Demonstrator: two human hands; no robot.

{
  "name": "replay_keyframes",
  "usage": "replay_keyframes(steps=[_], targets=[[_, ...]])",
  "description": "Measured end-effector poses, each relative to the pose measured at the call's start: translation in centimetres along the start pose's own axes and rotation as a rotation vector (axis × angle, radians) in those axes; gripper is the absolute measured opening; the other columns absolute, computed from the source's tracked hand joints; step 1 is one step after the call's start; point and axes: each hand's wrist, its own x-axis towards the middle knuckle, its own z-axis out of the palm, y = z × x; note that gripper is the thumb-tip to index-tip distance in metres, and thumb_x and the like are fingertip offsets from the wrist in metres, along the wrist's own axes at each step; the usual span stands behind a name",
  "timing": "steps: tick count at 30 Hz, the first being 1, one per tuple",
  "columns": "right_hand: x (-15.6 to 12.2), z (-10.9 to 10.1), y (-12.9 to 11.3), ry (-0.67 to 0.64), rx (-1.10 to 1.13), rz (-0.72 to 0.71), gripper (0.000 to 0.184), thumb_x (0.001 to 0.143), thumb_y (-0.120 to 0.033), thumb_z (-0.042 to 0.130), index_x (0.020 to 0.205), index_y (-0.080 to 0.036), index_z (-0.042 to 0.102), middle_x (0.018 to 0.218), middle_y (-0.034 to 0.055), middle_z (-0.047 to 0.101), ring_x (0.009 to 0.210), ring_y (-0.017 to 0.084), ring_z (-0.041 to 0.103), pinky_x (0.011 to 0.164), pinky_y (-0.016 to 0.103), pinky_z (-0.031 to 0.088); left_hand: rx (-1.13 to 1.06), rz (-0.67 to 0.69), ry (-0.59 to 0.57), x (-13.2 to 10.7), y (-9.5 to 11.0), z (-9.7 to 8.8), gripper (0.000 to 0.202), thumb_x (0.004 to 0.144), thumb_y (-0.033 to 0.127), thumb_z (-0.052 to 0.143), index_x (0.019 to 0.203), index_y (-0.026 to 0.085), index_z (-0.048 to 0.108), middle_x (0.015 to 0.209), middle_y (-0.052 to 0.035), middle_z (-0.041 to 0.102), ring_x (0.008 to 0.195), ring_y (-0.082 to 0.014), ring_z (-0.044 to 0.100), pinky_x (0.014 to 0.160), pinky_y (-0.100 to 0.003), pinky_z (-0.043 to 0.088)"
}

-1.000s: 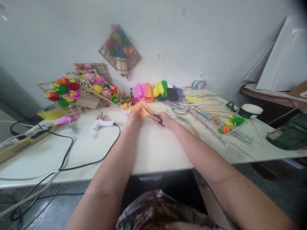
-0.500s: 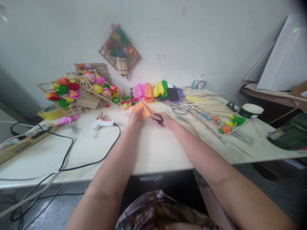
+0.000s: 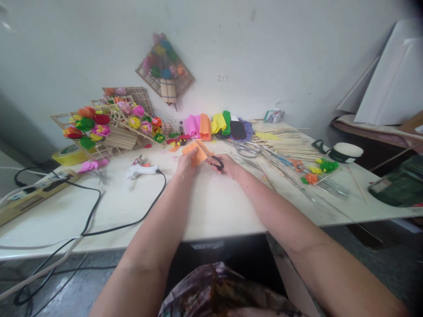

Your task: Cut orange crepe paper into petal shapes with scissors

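Observation:
A piece of orange crepe paper (image 3: pixel 198 156) is pinched in my left hand (image 3: pixel 187 163) above the white table. My right hand (image 3: pixel 228 166) is closed round the black handles of a pair of scissors (image 3: pixel 217 162). The blades point up and to the left and lie across the paper's right part. Whether the blades are parted is too small to tell. Behind my hands stand rolls of pink (image 3: pixel 191 126), orange (image 3: pixel 205 127), yellow (image 3: pixel 218 123) and green crepe paper (image 3: pixel 226 122), with a dark phone (image 3: pixel 238 130) beside them.
To the left lie a white glue gun (image 3: pixel 142 170), its black cord and a power strip (image 3: pixel 36 193). Paper flowers on wooden lattices (image 3: pixel 95 125) stand at the back left. Thin sticks (image 3: pixel 287 145), wires, larger scissors (image 3: pixel 247 150) and a green jar (image 3: pixel 398 185) occupy the right.
Almost nothing differs. Both hands, the paper and the scissors keep nearly the same place, with only a very slight shift at the scissors.

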Motion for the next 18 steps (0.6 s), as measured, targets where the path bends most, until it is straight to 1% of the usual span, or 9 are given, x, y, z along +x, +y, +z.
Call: replay_keyframes(steps=[6,11,15,18], targets=[[-0.11,0.29,-0.16,0.007,0.010,-0.008,0.025,0.073,-0.037,0.067,0.072,-0.013,0.059,0.047,-0.0065,0.044,0.036,0.003,0.036,0.030,0.015,0.026,0.013,0.005,-0.008,0.16,-0.04,-0.13,0.010,0.072,0.009,0.064,0.081,0.013,0.063,0.077,-0.0042,0.069,0.068,-0.0143,0.066,0.073,-0.028,0.054],[0.09,0.40,-0.08,0.028,-0.011,-0.024,0.024,0.072,-0.034,0.067,0.069,-0.013,0.057,0.046,-0.0067,0.042,0.035,0.003,0.033,0.029,0.015,0.024,-0.009,0.009,0.020,0.04,0.05,-0.01,0.013,0.071,0.008,0.065,0.082,0.014,0.062,0.075,-0.0031,0.069,0.068,-0.0134,0.066,0.073,-0.027,0.055],[0.17,0.41,-0.03,0.037,-0.024,-0.022,0.025,0.071,-0.035,0.067,0.066,-0.013,0.055,0.045,-0.0069,0.042,0.033,0.003,0.032,0.029,0.015,0.024,-0.014,-0.006,0.018,-0.19,0.16,0.06,0.014,0.071,0.009,0.065,0.083,0.015,0.061,0.075,-0.0035,0.069,0.071,-0.0157,0.067,0.074,-0.028,0.055],[0.14,0.33,0.01,0.024,-0.019,-0.021,0.026,0.072,-0.036,0.067,0.067,-0.013,0.056,0.046,-0.0066,0.043,0.034,0.003,0.033,0.029,0.015,0.025,-0.012,-0.020,0.018,-0.24,0.19,0.00,0.014,0.071,0.011,0.067,0.083,0.016,0.061,0.076,-0.0045,0.069,0.075,-0.0177,0.068,0.074,-0.029,0.056]])
